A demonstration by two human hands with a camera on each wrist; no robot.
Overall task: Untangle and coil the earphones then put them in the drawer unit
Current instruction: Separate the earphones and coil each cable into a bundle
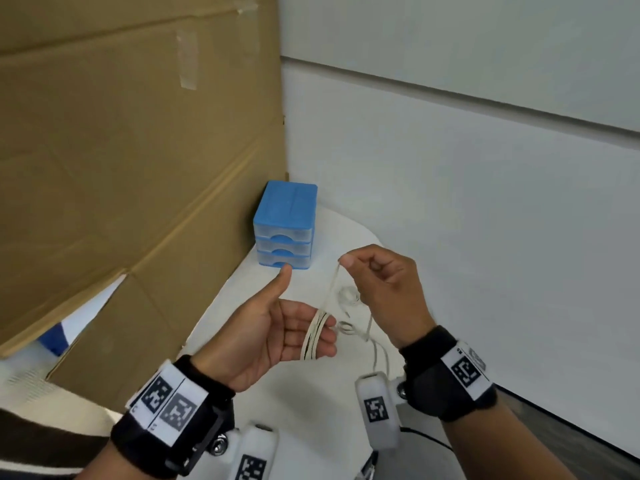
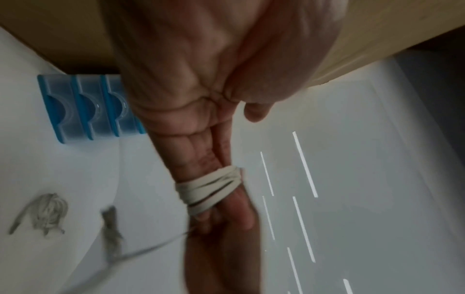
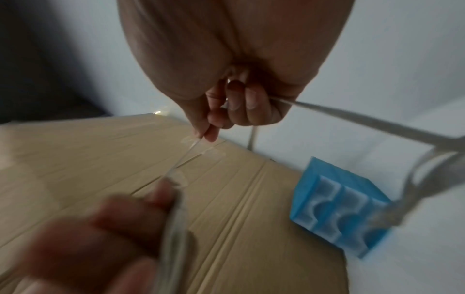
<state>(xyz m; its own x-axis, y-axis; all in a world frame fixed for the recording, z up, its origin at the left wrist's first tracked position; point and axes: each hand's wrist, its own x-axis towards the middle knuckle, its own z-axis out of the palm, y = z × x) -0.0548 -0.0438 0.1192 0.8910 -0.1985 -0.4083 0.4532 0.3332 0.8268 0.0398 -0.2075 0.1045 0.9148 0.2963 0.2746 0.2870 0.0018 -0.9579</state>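
My left hand [image 1: 304, 318] is held palm up with straight fingers, thumb raised. A white earphone cable [image 1: 317, 336] is wound in several turns around those fingers; the left wrist view shows the wraps [image 2: 208, 187] near the fingertips. My right hand [image 1: 346, 263] pinches the cable's free run between thumb and forefinger, above and right of the left hand, with the strand taut between them. The loose tail [image 3: 352, 117] trails off in the right wrist view. The blue drawer unit [image 1: 285, 225] stands behind both hands with its three clear drawers shut.
A large cardboard box [image 1: 121, 168] walls off the left side, right beside the drawer unit. A white wall [image 1: 485, 202] closes the right. Another tangled white cable bundle [image 2: 48, 216] lies on the white table [image 1: 304, 403] under the hands.
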